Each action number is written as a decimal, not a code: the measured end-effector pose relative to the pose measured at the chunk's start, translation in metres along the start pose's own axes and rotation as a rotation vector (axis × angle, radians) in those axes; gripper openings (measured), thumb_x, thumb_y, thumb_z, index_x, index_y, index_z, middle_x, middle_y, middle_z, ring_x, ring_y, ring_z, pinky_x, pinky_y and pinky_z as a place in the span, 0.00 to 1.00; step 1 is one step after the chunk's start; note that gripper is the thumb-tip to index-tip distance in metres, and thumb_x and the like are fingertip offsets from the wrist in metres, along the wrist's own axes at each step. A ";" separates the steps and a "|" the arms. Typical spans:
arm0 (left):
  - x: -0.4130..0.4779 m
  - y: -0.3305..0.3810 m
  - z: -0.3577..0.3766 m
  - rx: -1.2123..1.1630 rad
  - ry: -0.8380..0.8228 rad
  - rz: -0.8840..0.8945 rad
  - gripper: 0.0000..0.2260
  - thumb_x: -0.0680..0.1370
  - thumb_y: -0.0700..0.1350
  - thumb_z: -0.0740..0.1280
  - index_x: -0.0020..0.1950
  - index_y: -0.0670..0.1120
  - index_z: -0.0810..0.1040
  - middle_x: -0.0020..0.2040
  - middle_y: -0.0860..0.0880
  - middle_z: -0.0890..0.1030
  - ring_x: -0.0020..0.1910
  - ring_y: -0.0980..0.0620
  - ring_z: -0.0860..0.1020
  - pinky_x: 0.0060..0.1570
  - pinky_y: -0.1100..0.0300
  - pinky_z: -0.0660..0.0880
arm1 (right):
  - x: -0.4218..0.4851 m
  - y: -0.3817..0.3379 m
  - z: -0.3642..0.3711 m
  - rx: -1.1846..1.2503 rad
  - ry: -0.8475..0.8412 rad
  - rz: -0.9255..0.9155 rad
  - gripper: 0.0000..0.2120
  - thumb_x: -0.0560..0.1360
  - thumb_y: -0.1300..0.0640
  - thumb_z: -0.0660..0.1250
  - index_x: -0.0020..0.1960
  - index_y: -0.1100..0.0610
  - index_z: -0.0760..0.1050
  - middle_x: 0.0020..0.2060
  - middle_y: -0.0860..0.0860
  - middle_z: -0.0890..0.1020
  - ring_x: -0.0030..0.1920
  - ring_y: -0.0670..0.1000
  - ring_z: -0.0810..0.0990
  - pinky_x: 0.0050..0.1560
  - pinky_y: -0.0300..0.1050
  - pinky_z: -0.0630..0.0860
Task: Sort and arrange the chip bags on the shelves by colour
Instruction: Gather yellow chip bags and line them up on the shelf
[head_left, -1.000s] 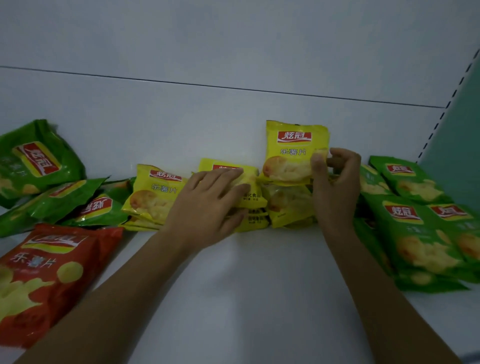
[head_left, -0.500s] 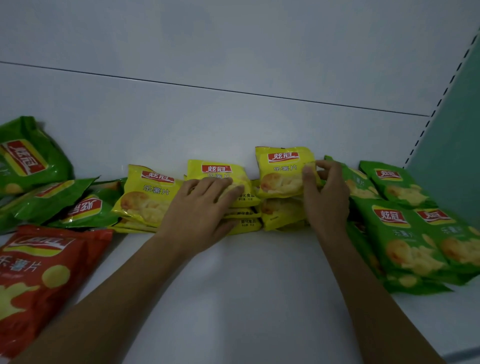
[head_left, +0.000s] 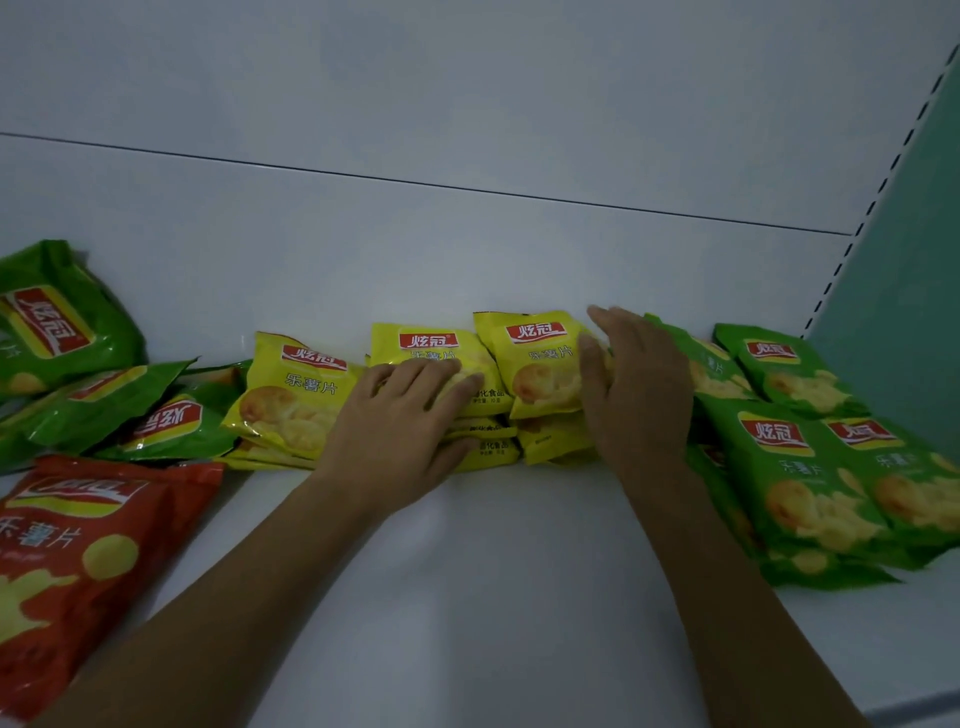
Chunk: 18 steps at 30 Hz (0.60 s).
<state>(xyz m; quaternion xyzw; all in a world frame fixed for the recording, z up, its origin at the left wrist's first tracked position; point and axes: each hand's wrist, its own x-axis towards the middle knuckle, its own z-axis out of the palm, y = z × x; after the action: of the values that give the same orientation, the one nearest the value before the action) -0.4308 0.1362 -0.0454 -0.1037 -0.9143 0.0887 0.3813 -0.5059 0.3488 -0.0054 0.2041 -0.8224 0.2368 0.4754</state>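
Left hand (head_left: 400, 431): flat, fingers straight, resting on the middle yellow bags (head_left: 426, 345)
Right hand (head_left: 639, 384): fingers straight too, gripping nothing, pressed against the right yellow bag (head_left: 535, 364)
Yellow bags: back of the shelf (head_left: 493, 597), between the left green bags (head_left: 67, 332) and right green bags (head_left: 789, 467)
Red bag (head_left: 88, 545): front left

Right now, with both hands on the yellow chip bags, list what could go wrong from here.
1. The top small yellow foil chip bag sits tilted on its stack; it may slide off once the right hand beside it lifts.
2. That hand also adjoins the green foil chip bags; a sideways nudge could mix the colours.
3. The left hand rests flat on the middle yellow stack; pressing might crush chips.
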 end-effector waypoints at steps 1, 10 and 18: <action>0.000 0.001 0.000 0.001 0.001 0.005 0.24 0.77 0.60 0.60 0.68 0.50 0.74 0.64 0.47 0.77 0.61 0.44 0.76 0.56 0.49 0.71 | 0.003 -0.005 0.001 -0.016 -0.020 -0.077 0.20 0.80 0.49 0.55 0.63 0.57 0.77 0.60 0.58 0.79 0.63 0.59 0.76 0.64 0.54 0.68; 0.000 0.000 0.001 0.010 -0.003 0.031 0.23 0.77 0.59 0.59 0.67 0.49 0.74 0.65 0.46 0.77 0.61 0.43 0.76 0.57 0.48 0.70 | 0.003 -0.017 0.027 -0.267 -0.730 -0.118 0.26 0.81 0.39 0.43 0.77 0.45 0.57 0.77 0.51 0.57 0.77 0.54 0.51 0.75 0.56 0.47; 0.000 0.002 -0.001 0.067 0.045 0.036 0.24 0.76 0.57 0.59 0.68 0.47 0.74 0.67 0.47 0.76 0.66 0.45 0.74 0.68 0.41 0.62 | -0.006 -0.014 0.027 -0.132 -0.291 -0.062 0.29 0.77 0.37 0.48 0.66 0.53 0.74 0.67 0.57 0.74 0.70 0.57 0.69 0.72 0.59 0.57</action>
<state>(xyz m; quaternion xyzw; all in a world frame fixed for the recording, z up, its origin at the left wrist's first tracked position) -0.4297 0.1388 -0.0449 -0.1094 -0.9000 0.1238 0.4035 -0.5136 0.3222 -0.0199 0.2300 -0.8896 0.1355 0.3707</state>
